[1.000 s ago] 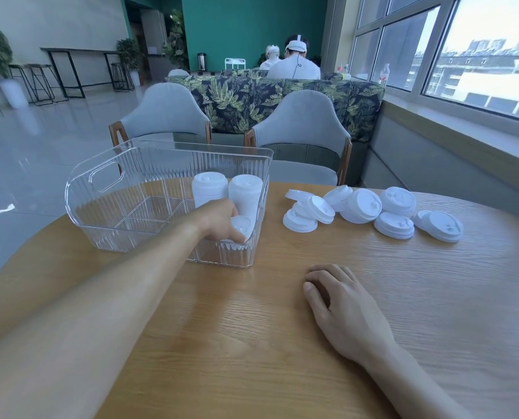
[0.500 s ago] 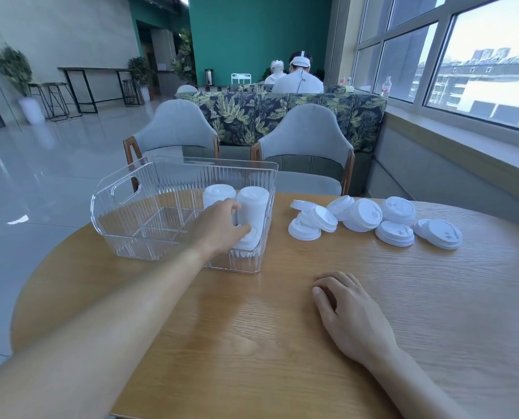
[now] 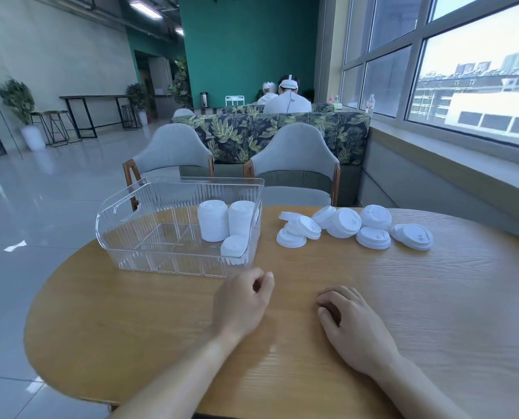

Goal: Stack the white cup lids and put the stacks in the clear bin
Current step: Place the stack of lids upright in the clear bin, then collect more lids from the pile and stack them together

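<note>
The clear ribbed bin (image 3: 137, 252) stands on the wooden table, left of centre. Inside its right end stand two tall stacks of white lids (image 3: 213, 220) and a shorter stack (image 3: 234, 247) in the near right corner. Several loose white lids (image 3: 344, 222) lie scattered on the table to the bin's right. My left hand (image 3: 241, 300) hovers just in front of the bin with its fingers loosely curled, holding nothing. My right hand (image 3: 350, 326) rests on the table, fingers relaxed, empty.
Two grey chairs (image 3: 294, 164) stand behind the round table (image 3: 433, 313), with a leaf-patterned sofa and two seated people beyond. A window sill runs along the right. The table's near-left edge drops off to tiled floor.
My left hand has let go of the short stack in the bin and drawn back out to the table in front of it. My right hand has stayed put.
</note>
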`<state>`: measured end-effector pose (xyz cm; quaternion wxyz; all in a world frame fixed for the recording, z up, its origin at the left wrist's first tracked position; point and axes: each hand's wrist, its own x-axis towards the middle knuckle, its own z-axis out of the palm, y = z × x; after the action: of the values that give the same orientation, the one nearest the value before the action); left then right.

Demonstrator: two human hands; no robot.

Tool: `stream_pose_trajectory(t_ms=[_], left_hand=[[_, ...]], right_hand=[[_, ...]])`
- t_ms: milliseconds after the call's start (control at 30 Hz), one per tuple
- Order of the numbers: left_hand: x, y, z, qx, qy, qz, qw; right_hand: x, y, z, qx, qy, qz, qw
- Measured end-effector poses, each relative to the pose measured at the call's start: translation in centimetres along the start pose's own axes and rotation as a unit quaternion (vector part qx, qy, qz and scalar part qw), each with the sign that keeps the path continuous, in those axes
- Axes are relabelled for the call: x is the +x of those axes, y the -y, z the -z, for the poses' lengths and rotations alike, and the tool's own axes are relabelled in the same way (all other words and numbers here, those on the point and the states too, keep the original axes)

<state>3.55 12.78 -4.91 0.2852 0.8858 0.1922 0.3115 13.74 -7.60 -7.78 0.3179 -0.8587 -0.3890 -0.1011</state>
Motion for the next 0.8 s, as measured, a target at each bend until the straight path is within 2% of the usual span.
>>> stream_pose_trajectory(t_ms=[67,133,467,800], left_hand=[[-0.8,-0.6,-0.9,0.031,0.084,0.008,0.996],[-1.4,-1.5,-1.5,0.06,0.121,0.004,0.991],[-1.3,-5.5,-5.7,0.092,0.145,-0.084,0.982],[2.4,-9.9,-11.8,0.097,0.146,-0.171,0.97]], right_hand=[[-0.7,-0.8,0.7,-0.002,-0.002,0.001,1.0],[-1.3,-1.6,1.4,-0.003,-0.004,-0.001,1.0],[-2.0,-6.2,4.3,-0.032,-0.032,-0.047,0.998],[-0.4,-12.9,7.4,-0.056,-0.05,-0.144,0.987]])
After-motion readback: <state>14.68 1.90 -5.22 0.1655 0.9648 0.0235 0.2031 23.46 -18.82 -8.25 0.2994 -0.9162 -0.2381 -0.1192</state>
